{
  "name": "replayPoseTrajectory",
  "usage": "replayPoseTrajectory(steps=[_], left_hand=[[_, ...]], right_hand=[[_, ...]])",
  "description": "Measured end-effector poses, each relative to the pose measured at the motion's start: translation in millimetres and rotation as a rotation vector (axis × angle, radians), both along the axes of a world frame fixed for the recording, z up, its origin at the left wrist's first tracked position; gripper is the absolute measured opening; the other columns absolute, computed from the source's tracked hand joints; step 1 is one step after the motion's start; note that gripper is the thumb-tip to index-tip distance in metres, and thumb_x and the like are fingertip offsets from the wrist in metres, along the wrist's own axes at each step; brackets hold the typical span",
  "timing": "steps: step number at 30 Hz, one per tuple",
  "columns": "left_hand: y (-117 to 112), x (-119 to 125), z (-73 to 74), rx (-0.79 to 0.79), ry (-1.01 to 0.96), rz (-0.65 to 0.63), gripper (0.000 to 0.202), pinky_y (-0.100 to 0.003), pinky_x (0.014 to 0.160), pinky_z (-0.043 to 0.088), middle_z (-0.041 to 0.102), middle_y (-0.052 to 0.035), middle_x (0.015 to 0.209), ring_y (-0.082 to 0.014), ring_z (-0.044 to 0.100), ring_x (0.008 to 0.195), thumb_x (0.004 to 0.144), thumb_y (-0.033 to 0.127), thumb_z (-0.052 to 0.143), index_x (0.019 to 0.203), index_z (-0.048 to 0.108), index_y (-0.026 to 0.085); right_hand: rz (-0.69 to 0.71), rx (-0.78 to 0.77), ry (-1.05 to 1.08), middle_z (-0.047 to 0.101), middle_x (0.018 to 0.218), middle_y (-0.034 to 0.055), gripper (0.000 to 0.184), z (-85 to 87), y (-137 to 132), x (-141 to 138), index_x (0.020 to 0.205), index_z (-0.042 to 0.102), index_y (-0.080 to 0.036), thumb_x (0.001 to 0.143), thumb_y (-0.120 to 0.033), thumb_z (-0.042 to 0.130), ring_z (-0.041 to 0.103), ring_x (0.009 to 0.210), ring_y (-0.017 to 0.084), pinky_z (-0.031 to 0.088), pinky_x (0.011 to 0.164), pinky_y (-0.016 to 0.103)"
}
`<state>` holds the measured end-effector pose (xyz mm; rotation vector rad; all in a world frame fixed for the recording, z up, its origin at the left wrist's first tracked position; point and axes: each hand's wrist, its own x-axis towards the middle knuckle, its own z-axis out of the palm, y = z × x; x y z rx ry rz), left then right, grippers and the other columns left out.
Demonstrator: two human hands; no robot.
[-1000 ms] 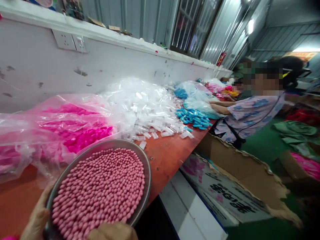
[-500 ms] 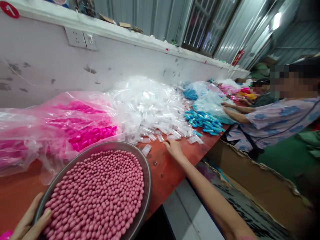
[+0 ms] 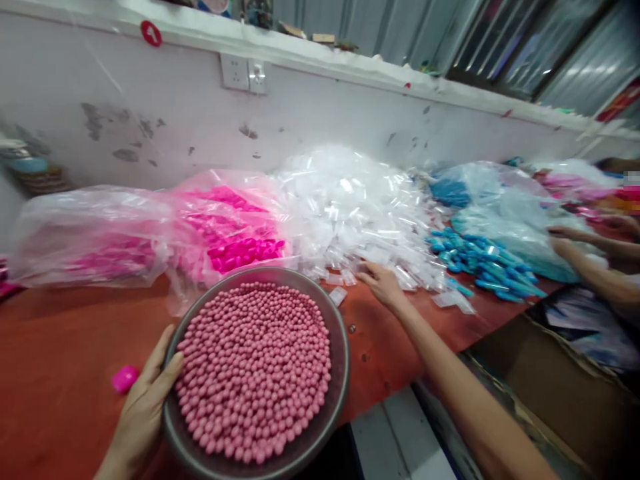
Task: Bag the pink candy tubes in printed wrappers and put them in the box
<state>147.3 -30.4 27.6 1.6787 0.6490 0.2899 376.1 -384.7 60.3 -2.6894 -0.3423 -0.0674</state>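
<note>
A round metal bowl (image 3: pixel 341 347), full of small pink balls (image 3: pixel 255 373), stands at the front of the table. My left hand (image 3: pixel 145 400) grips its left rim, thumb over the edge and fingers along the outside. Beyond the bowl, my right hand (image 3: pixel 383 283) reaches to the front edge of a heap of clear plastic pieces (image 3: pixel 350 200). Its fingers stretch leftward, low over the table by the loose pieces; nothing shows held in them. One clear piece (image 3: pixel 338 296) lies just behind the bowl's rim. A bright pink plastic piece (image 3: pixel 125 379) lies beside my left hand.
The reddish table (image 3: pixel 60 360) runs along a white wall. Clear bags of pink pieces (image 3: pixel 245 253) lie left of the heap. Blue pieces (image 3: pixel 485 263) and a pale bag (image 3: pixel 520 220) are at right, near a co-worker's arms (image 3: pixel 590 260). A cardboard box (image 3: pixel 545 380) stands below the table edge.
The view has swung left, so the bowl and table things appear farther right. More of my left hand and the loose pink piece shows. My right hand stays by the clear pieces.
</note>
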Motion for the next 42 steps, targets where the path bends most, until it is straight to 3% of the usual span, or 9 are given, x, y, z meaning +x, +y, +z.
replayPoseTrajectory(steps=[3,5,8,11,16,21,28,36,42], left_hand=[[-4.0,3.4,9.6,-0.079,-0.042,-0.032,0.062,-0.034,0.109,0.016,0.03,0.0044,0.142,-0.0203,0.025,0.13,0.079,0.047,0.05,0.135,0.03,0.03],[-3.1,4.7,11.7,-0.077,-0.081,-0.078,0.063,-0.033,0.108,0.018,0.029,0.0033,0.143,-0.0199,0.023,0.131,0.079,0.047,0.049,0.136,0.028,0.028],[-1.1,4.8,9.7,-0.091,-0.132,-0.12,0.064,-0.033,0.108,0.02,0.03,0.0,0.143,-0.0203,0.024,0.131,0.081,0.045,0.047,0.137,0.025,0.024],[-1.0,4.1,4.3,-0.169,-0.201,-0.144,0.064,-0.032,0.106,0.023,0.029,-0.0037,0.143,-0.0199,0.027,0.129,0.083,0.042,0.045,0.139,0.021,0.022],[1.7,-0.1,3.3,-0.048,-0.228,-0.148,0.058,-0.035,0.107,0.019,0.031,-0.0055,0.142,-0.0199,0.028,0.129,0.085,0.041,0.042,0.137,0.026,0.022],[1.8,-6.5,29.6,0.396,-0.363,-0.103,0.05,-0.037,0.107,0.021,0.04,-0.006,0.137,-0.0204,0.033,0.127,0.083,0.032,0.048,0.131,0.038,0.021],[-12.5,6.6,52.8,0.173,-0.32,-0.363,0.04,-0.032,0.082,0.047,0.061,-0.0079,0.112,-0.021,0.059,0.095,0.077,0.026,0.056,0.116,0.056,0.019],[-12.6,7.5,53.7,-0.144,-0.395,-0.356,0.018,-0.031,0.076,0.047,0.065,-0.0048,0.088,-0.0181,0.06,0.083,0.078,0.023,0.055,0.091,0.061,0.014],[12.6,-61.9,50.0,-0.487,-0.401,-0.235,0.023,-0.033,0.076,0.05,0.062,-0.0051,0.092,-0.0195,0.061,0.086,0.077,0.028,0.059,0.097,0.057,0.016]], right_hand=[[0.39,0.088,-0.065,0.063,0.104,0.0054,0.03,28.2,36.7,-35.0,0.113,0.053,-0.019,0.087,-0.029,0.043,0.057,0.092,0.018,0.042,0.077,0.027],[0.684,-0.035,-0.102,0.065,0.095,0.0073,0.022,35.1,69.0,-53.5,0.102,0.059,-0.018,0.086,-0.024,0.046,0.057,0.088,0.019,0.041,0.078,0.028],[0.875,-0.296,-0.08,0.065,0.082,0.0135,0.018,23.4,119.9,-72.2,0.08,0.063,-0.013,0.083,-0.012,0.046,0.055,0.083,0.022,0.038,0.076,0.032],[0.972,-0.294,0.058,0.065,0.078,0.0137,0.017,1.8,159.8,-84.4,0.071,0.061,-0.012,0.079,-0.007,0.047,0.055,0.08,0.021,0.038,0.075,0.031],[0.973,-0.15,0.165,0.063,0.074,0.0018,0.008,-2.7,180.3,-95.7,0.081,0.058,-0.015,0.079,-0.013,0.05,0.057,0.067,0.014,0.041,0.06,0.022],[0.807,0.408,0.58,0.063,0.082,0.002,0.011,14.6,173.8,-99.5,0.085,0.057,-0.015,0.078,-0.023,0.055,0.059,0.077,0.016,0.046,0.067,0.027],[0.71,0.729,0.723,0.058,0.073,-0.0016,0.016,21.4,184.2,-110.1,0.078,0.058,-0.016,0.07,-0.027,0.066,0.055,0.069,0.013,0.045,0.068,0.028],[0.802,0.537,0.493,0.061,0.077,0.0005,0.018,38.4,187.2,-114.0,0.083,0.058,-0.018,0.073,-0.033,0.064,0.056,0.073,0.016,0.045,0.068,0.028],[0.97,0.302,0.137,0.066,0.084,0.0033,0.018,66.5,241.5,-106.6,0.089,0.063,-0.021,0.082,-0.032,0.051,0.06,0.076,0.018,0.045,0.071,0.028]])
